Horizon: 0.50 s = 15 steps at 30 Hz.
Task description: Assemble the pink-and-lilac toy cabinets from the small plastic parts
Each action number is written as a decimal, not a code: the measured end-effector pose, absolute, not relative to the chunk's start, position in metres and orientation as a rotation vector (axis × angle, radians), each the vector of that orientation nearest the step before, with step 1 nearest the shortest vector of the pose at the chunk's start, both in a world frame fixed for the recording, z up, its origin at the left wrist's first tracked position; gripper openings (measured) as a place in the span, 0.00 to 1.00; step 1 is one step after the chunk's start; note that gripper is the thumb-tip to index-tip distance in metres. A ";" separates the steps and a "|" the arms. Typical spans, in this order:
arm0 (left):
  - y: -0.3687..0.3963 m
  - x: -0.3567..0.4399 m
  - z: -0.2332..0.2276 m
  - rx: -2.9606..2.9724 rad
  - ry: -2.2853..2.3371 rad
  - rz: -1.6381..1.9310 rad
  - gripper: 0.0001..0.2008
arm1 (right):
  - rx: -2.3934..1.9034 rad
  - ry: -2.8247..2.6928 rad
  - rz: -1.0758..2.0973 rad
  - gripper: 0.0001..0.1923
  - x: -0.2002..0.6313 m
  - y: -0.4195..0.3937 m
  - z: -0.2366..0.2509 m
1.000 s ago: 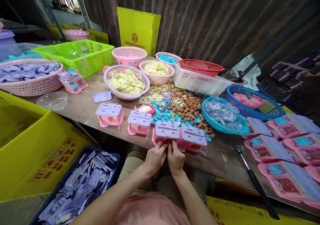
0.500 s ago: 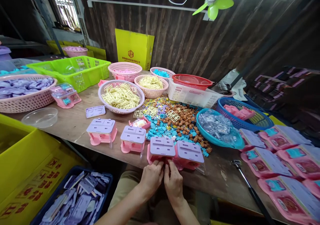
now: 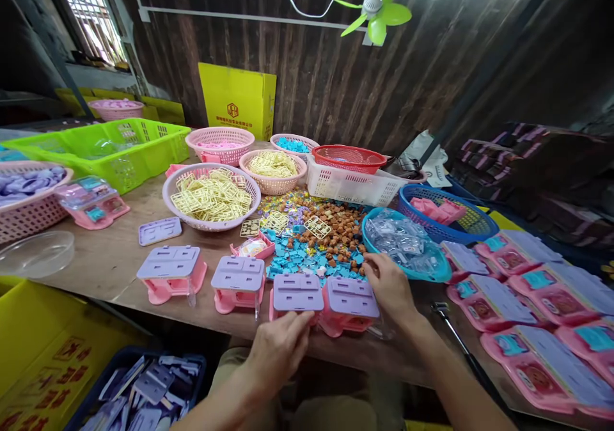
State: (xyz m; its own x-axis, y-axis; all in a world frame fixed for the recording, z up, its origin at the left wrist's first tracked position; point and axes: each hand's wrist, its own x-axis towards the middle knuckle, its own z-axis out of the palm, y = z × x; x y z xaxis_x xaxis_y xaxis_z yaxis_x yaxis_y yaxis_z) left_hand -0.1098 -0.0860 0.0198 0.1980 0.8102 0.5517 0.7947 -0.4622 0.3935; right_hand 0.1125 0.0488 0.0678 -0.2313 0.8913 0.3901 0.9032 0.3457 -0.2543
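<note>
On the far left sits a green crate [image 3: 119,146], with a clear bowl [image 3: 36,252] nearer on the wooden table [image 3: 110,268]. Right of these a pink basket [image 3: 211,197] holds yellow frames. Along the near edge stand four pink toys with lilac tops; the left hand [image 3: 278,351] touches the near side of the third toy [image 3: 296,293], fingers curled against it, though whether they pinch it I cannot tell. Just right, the fourth toy [image 3: 349,300] stands touching the third. Beyond it the right hand [image 3: 389,284] hovers half spread over blue and brown bits [image 3: 326,239], beside the teal basket [image 3: 405,245]. Finished packs [image 3: 522,290] lie far right
</note>
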 end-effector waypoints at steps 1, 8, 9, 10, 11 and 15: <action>-0.076 -0.115 0.032 2.409 1.614 1.160 0.14 | -1.624 -2.230 0.001 0.11 0.118 0.066 0.070; 0.030 -0.144 0.095 2.196 1.852 0.612 0.13 | -1.475 -2.564 0.175 0.12 0.110 0.126 0.059; 0.044 -0.145 0.097 2.213 1.835 0.496 0.13 | -1.442 -2.593 0.199 0.13 0.107 0.128 0.056; 0.057 -0.145 0.096 2.236 1.807 0.395 0.12 | -1.410 -2.616 0.223 0.14 0.104 0.130 0.054; 0.068 -0.144 0.094 2.260 1.776 0.314 0.12 | -1.378 -2.636 0.251 0.14 0.102 0.131 0.052; 0.099 -0.133 0.080 2.331 1.666 0.122 0.11 | -1.277 -2.728 0.375 0.13 0.099 0.132 0.050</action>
